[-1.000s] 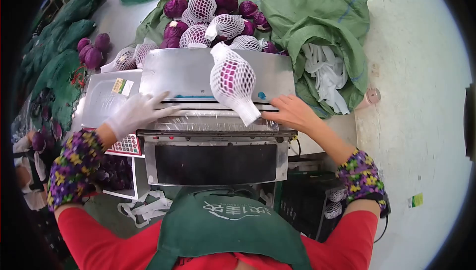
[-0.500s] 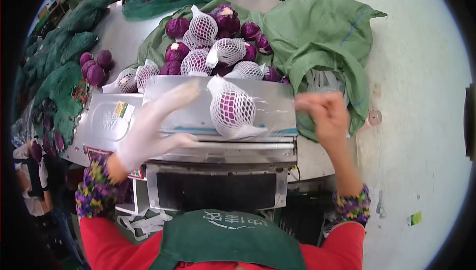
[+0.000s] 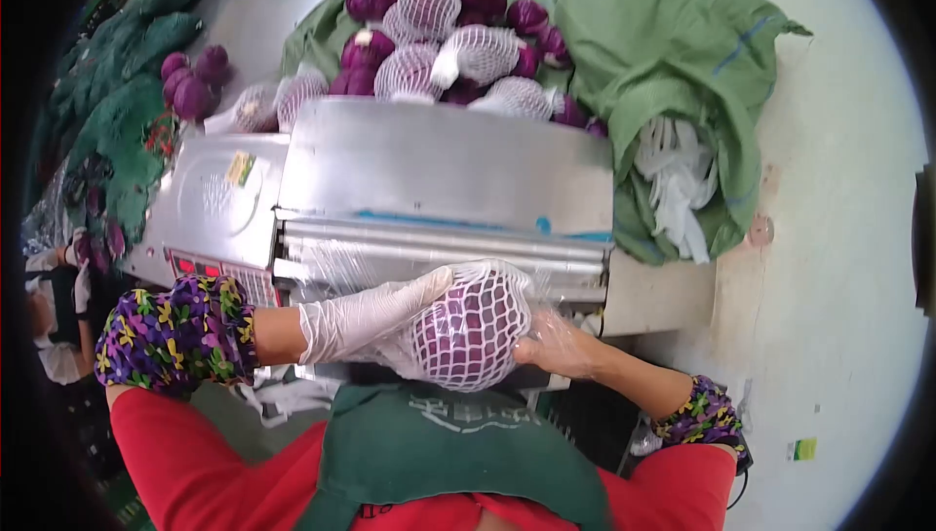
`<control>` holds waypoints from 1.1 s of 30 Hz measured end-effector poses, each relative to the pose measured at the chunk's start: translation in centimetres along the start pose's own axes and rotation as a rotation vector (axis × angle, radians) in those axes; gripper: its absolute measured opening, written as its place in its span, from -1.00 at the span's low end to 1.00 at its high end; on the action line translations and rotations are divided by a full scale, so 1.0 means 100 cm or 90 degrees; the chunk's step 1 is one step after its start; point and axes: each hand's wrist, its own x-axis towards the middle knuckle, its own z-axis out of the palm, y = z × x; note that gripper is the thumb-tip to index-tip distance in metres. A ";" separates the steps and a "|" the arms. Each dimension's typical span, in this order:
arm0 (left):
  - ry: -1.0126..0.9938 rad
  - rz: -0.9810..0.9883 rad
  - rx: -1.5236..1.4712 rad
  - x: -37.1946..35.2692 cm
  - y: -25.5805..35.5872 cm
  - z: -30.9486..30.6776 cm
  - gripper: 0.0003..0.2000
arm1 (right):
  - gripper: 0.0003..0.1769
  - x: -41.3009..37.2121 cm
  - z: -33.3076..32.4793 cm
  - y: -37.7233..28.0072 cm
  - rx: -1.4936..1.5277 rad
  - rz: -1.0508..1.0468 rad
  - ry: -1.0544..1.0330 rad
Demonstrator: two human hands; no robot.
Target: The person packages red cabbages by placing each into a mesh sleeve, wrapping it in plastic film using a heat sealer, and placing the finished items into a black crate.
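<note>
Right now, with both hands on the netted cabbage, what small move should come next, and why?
Probably draw the netted cabbage a little nearer the body to tighten the cling film. The film runs wrinkled from the wrapping machine over the cabbage, and the left hand and right hand cup it on either side.

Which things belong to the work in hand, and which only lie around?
In use: purple cabbage in white foam net; clear cling film; steel wrapping machine; gloved left hand; bare right hand.
Lying about: heap of netted purple cabbages; green woven sack.
</note>
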 end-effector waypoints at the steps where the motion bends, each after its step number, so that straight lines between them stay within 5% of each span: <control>1: 0.005 -0.006 0.010 0.003 -0.015 0.008 -0.17 | 0.18 -0.009 0.013 0.008 0.011 0.010 -0.005; 3: 0.021 -0.048 -0.018 0.006 -0.038 0.017 -0.19 | 0.01 -0.026 0.037 0.020 0.220 0.136 -0.049; 11: 0.072 -0.026 -0.037 0.031 -0.090 -0.003 -0.26 | -0.20 -0.020 0.057 0.092 0.312 0.179 -0.024; 13: 0.138 0.084 0.053 0.015 -0.103 -0.002 -0.34 | -0.28 -0.029 0.066 0.095 0.421 0.173 0.010; 14: 0.203 0.289 0.235 0.009 -0.133 -0.015 -0.31 | -0.28 -0.036 0.069 0.101 0.419 0.170 0.010; 16: 0.451 0.379 0.549 -0.029 -0.145 0.004 -0.55 | -0.23 -0.055 0.079 0.121 0.643 0.090 0.100; 18: 0.560 0.432 0.642 -0.038 -0.173 -0.008 -0.79 | -0.41 -0.061 0.094 0.122 0.584 0.074 0.211; 20: 0.580 0.416 0.246 -0.022 -0.180 -0.008 -0.78 | -0.57 -0.070 0.106 0.117 0.211 0.039 0.326; 22: 0.615 0.414 0.085 -0.019 -0.153 0.008 -0.67 | -0.68 -0.063 0.106 0.090 0.403 -0.009 0.554; 25: 0.611 0.280 -0.320 -0.032 -0.133 0.054 -0.67 | -0.70 -0.087 0.088 0.119 0.596 0.071 0.527; 28: 0.643 0.070 -0.136 0.000 -0.264 0.000 -0.65 | -0.70 -0.107 0.097 0.186 0.692 0.238 0.419; 30: 0.531 0.022 -0.152 0.042 -0.280 -0.007 -0.63 | -0.74 -0.087 0.109 0.215 0.644 0.282 0.324; 32: 0.440 -0.023 -0.045 0.086 -0.269 0.000 -0.69 | -0.73 -0.042 0.127 0.226 0.585 0.304 0.386; 33: 0.380 0.104 0.213 0.119 -0.286 -0.009 -0.73 | -0.66 -0.038 0.123 0.195 0.200 0.219 0.250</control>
